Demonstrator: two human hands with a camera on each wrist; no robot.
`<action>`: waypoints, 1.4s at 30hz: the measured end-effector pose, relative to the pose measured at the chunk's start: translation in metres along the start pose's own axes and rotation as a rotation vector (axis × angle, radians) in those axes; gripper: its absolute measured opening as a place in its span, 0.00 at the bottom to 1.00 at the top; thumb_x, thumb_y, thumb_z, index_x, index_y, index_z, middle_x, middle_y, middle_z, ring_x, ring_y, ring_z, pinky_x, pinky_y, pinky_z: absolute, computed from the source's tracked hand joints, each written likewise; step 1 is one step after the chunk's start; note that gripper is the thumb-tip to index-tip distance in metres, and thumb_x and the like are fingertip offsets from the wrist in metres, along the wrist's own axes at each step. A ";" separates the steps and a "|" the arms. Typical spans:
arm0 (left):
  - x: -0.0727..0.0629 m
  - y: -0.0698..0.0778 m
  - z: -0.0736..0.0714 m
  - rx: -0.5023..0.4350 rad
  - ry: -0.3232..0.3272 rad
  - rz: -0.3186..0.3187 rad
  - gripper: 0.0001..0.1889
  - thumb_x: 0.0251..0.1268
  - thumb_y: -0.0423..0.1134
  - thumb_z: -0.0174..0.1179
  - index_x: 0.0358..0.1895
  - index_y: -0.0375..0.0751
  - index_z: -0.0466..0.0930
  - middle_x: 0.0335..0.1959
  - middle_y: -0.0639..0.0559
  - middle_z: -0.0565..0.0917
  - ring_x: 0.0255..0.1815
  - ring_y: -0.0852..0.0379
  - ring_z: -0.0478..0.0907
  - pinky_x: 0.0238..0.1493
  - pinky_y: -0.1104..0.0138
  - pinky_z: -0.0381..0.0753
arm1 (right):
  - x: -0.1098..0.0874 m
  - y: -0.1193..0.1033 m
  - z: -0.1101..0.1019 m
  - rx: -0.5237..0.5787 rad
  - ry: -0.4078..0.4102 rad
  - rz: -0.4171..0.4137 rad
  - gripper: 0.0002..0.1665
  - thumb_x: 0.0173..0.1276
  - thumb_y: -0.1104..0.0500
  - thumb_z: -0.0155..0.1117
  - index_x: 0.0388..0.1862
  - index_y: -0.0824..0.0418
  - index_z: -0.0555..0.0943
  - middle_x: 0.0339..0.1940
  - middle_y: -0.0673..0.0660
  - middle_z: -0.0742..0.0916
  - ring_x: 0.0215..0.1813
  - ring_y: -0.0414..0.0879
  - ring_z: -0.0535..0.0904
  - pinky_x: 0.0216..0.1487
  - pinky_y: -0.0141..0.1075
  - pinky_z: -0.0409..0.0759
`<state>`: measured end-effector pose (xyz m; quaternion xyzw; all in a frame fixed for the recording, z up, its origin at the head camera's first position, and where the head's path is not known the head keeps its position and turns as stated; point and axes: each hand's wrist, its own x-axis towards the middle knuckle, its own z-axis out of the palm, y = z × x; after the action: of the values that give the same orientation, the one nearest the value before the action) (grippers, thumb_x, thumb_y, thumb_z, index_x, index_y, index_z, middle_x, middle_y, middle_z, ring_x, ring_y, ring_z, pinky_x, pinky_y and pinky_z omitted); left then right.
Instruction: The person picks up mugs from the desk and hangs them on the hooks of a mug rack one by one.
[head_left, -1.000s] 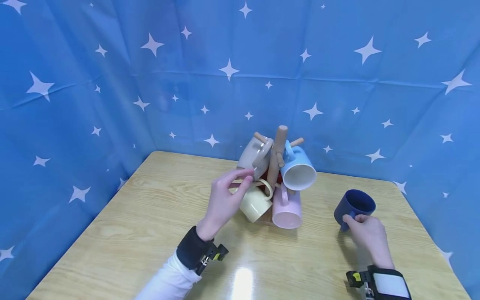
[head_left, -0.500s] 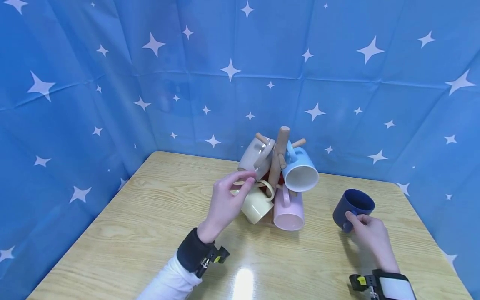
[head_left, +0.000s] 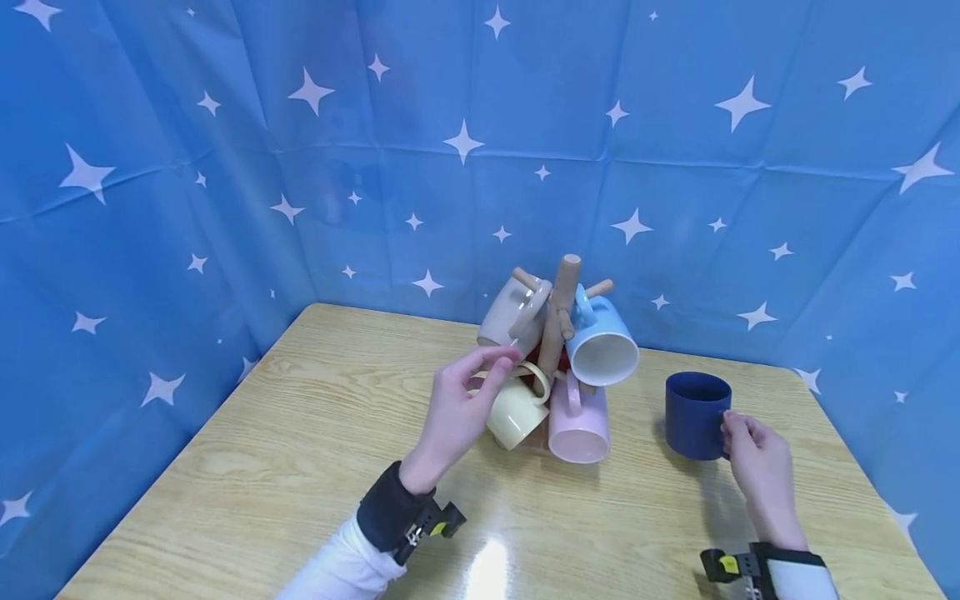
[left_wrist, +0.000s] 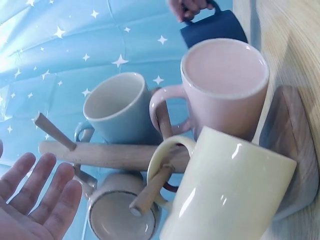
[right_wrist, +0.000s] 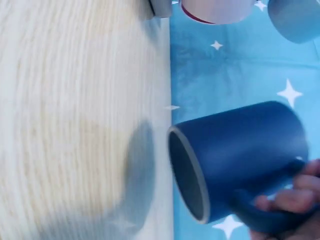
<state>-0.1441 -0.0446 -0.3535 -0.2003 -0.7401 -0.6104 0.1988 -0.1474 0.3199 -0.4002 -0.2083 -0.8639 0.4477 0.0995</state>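
Observation:
My right hand (head_left: 761, 467) grips a dark blue mug (head_left: 696, 421) by its handle, on the right side of the head view. The mug is upright, its opening upward, with its shadow (right_wrist: 137, 172) apart from it on the table in the right wrist view. My left hand (head_left: 461, 400) lies in front of a wooden mug tree (head_left: 557, 329), beside a cream mug (head_left: 517, 412). Its fingers (left_wrist: 47, 190) are loosely extended in the left wrist view and hold nothing. A pink mug (head_left: 579, 429), a light blue mug (head_left: 603, 342) and a grey mug (head_left: 513, 312) also hang there.
The tree's wooden base (left_wrist: 292, 150) stands on a light wood table (head_left: 315, 433). One bare peg (head_left: 565, 323) points toward me from the post. Behind the table hangs a blue curtain (head_left: 405, 108) with white stars.
The dark blue mug has turned in my right hand's grip, its handle swinging from the front to the right side. My left hand stays nearly in place by the tree.

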 end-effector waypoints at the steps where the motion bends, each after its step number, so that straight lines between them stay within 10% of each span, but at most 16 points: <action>1: 0.000 0.000 0.001 -0.002 -0.005 -0.001 0.12 0.79 0.37 0.59 0.56 0.36 0.87 0.53 0.40 0.91 0.53 0.41 0.89 0.50 0.67 0.88 | -0.001 -0.001 0.000 0.037 0.034 0.006 0.32 0.86 0.43 0.40 0.37 0.65 0.80 0.26 0.50 0.80 0.32 0.38 0.71 0.34 0.27 0.72; 8: -0.004 0.001 0.006 0.028 -0.046 -0.013 0.12 0.78 0.38 0.61 0.56 0.40 0.88 0.53 0.43 0.91 0.52 0.49 0.88 0.49 0.65 0.87 | -0.009 -0.015 -0.003 0.192 0.157 0.007 0.35 0.82 0.47 0.47 0.11 0.58 0.67 0.13 0.44 0.68 0.24 0.43 0.65 0.28 0.35 0.66; 20: -0.007 0.006 0.011 0.014 -0.071 0.002 0.12 0.76 0.36 0.62 0.57 0.40 0.87 0.55 0.45 0.91 0.54 0.50 0.89 0.52 0.64 0.87 | -0.027 -0.040 -0.015 0.713 0.157 -0.017 0.28 0.76 0.66 0.53 0.11 0.63 0.72 0.10 0.46 0.68 0.20 0.42 0.65 0.29 0.28 0.70; 29: -0.005 0.019 0.010 -0.019 -0.080 0.074 0.14 0.76 0.34 0.62 0.59 0.38 0.85 0.57 0.41 0.90 0.54 0.45 0.89 0.54 0.64 0.87 | -0.048 -0.054 -0.027 0.978 -0.059 -0.209 0.31 0.81 0.69 0.46 0.16 0.61 0.81 0.09 0.48 0.75 0.15 0.44 0.66 0.25 0.30 0.79; 32: -0.004 0.022 0.013 -0.035 -0.099 0.095 0.14 0.75 0.33 0.62 0.60 0.37 0.84 0.57 0.40 0.90 0.55 0.43 0.89 0.55 0.64 0.88 | -0.053 -0.058 -0.026 0.989 -0.127 -0.247 0.30 0.83 0.66 0.46 0.20 0.61 0.85 0.12 0.49 0.82 0.17 0.41 0.75 0.27 0.31 0.81; 42: -0.004 0.030 0.033 -0.071 -0.186 0.100 0.18 0.73 0.32 0.64 0.63 0.38 0.81 0.57 0.38 0.88 0.56 0.39 0.86 0.52 0.67 0.88 | -0.067 -0.087 -0.003 0.977 -0.246 -0.332 0.31 0.84 0.67 0.41 0.17 0.58 0.77 0.13 0.49 0.70 0.21 0.48 0.60 0.25 0.37 0.66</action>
<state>-0.1263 -0.0068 -0.3370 -0.2996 -0.7225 -0.6042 0.1521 -0.1098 0.2475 -0.3263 0.0560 -0.5811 0.7974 0.1525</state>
